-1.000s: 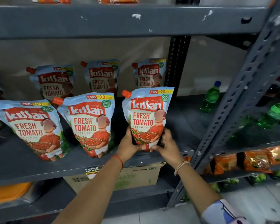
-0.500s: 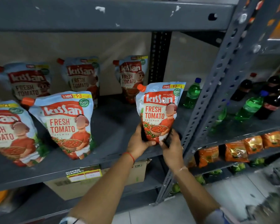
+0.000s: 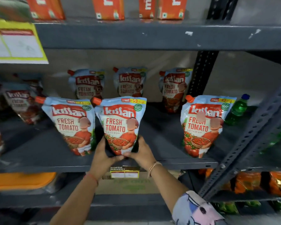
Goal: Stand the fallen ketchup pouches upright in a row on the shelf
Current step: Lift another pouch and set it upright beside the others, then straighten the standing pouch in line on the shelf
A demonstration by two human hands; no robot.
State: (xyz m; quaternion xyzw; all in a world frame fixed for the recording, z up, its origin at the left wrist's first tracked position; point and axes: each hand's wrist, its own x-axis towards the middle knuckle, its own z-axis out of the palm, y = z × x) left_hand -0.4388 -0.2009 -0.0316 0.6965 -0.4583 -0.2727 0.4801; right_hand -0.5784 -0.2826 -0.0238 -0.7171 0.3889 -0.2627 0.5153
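Both hands, left (image 3: 104, 153) and right (image 3: 142, 151), clasped the base of a ketchup pouch (image 3: 120, 124) standing upright at the shelf (image 3: 39, 153) front, beside another pouch (image 3: 71, 124); pouches (image 3: 19, 101) at far left were blurred.

A green bottle (image 3: 238, 109) stands right; orange cartons (image 3: 108, 8) line the shelf above.

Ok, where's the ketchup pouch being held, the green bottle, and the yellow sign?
held ketchup pouch (image 3: 120, 122), head view, on the front label.
green bottle (image 3: 238, 109), head view, on its body.
yellow sign (image 3: 16, 44), head view, on its white middle panel.
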